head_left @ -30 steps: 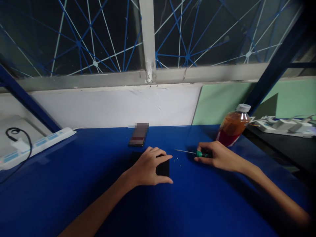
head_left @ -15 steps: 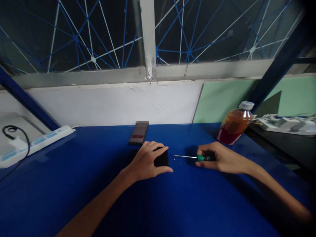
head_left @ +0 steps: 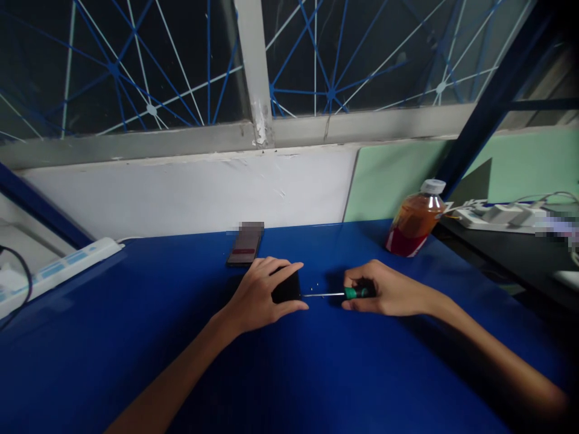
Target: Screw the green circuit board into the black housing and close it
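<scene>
One green-and-black screwdriver sits clamped in the right grip, tip at a black box the left grip clasps. Loose bits, probably screws, suggest unfinished work.

The screwdriver is showing a shiny metal shaft; near the counter's far right corner, a smooth plastic bottle is gleaming.

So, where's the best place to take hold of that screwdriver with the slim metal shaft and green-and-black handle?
Probably by its thick green-and-black handle, coming from the right: that end points right, while the slim metal shaft points left, toward the black straight-edged object. The person's right hand holds the handle from that side.
</scene>
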Tool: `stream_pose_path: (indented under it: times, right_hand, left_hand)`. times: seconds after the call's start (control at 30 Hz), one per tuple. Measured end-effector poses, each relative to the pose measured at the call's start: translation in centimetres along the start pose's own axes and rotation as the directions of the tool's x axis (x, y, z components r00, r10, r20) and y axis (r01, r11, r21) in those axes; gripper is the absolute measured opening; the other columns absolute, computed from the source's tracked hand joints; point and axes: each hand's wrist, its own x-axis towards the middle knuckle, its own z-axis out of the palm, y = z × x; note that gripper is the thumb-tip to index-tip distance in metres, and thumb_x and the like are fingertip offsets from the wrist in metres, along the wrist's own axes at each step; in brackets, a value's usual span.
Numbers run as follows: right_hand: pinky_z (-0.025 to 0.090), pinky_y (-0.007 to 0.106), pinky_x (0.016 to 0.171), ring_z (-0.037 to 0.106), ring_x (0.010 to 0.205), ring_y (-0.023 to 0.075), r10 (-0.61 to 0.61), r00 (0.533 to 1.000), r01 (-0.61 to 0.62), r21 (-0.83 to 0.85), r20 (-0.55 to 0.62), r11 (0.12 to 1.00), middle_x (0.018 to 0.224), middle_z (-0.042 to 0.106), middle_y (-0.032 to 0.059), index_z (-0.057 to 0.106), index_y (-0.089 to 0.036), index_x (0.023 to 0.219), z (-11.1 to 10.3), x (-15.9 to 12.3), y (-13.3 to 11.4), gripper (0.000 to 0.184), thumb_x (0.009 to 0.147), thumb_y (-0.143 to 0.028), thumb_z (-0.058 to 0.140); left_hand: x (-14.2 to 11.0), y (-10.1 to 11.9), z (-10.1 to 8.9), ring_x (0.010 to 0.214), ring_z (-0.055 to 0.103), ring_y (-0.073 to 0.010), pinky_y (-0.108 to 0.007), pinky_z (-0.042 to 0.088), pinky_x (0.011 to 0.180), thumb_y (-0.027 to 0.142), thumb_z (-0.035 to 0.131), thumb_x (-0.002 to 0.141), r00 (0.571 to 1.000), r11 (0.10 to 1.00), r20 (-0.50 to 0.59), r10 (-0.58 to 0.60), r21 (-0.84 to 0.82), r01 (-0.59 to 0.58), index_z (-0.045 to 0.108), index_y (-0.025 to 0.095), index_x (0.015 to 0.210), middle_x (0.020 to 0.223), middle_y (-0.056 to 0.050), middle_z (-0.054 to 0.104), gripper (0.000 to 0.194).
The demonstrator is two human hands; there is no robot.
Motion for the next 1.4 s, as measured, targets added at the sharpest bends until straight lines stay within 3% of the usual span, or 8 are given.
stream_pose_path:
  times: [0.83, 1.13, 1.4]
  right_hand:
    - [0.028, 0.024, 0.047, 0.038, 0.050, 0.0085, -0.007, 1.000, 0.007, -0.021, -0.002, 1.000, 0.058, 0.047, -0.0046, 0.055, -0.018, 0.070, 0.05, 0.15, 0.07, 0.031, 0.080, -0.047, 0.061]
    - [0.027, 0.026, 0.050, 0.037, 0.052, 0.0093, -0.015, 1.000, 0.014, -0.064, -0.026, 0.998, 0.060, 0.050, -0.0025, 0.058, -0.017, 0.071, 0.10, 0.20, 0.13, 0.041, 0.091, -0.049, 0.043]
    - [0.026, 0.025, 0.048, 0.038, 0.052, 0.0089, 0.000, 1.000, -0.001, -0.087, -0.012, 0.996, 0.060, 0.051, -0.0030, 0.060, -0.018, 0.071, 0.14, 0.21, 0.25, 0.038, 0.079, -0.055, 0.059]
  left_hand:
    - [-0.04, -0.12, 0.29, 0.108, 0.053, -0.0282, -0.049, 0.038, 0.094, 0.058, 0.059, 0.079, 1.000, 1.000, 0.004, 0.013, 0.015, -0.014, 0.048, 0.025, 0.129, 0.120, -0.008, 0.059, 0.061]
    - [-0.10, 0.13, 0.33, 0.109, 0.052, -0.0288, -0.049, 0.038, 0.093, 0.056, 0.059, 0.081, 0.999, 0.999, 0.022, 0.025, 0.029, -0.025, 0.048, 0.025, 0.129, 0.121, -0.009, 0.059, 0.059]
    - [-0.18, 0.17, 0.66, 0.108, 0.053, -0.0278, -0.049, 0.038, 0.093, 0.057, 0.060, 0.080, 0.999, 0.999, 0.035, 0.039, 0.033, -0.040, 0.048, 0.025, 0.129, 0.120, -0.008, 0.059, 0.059]
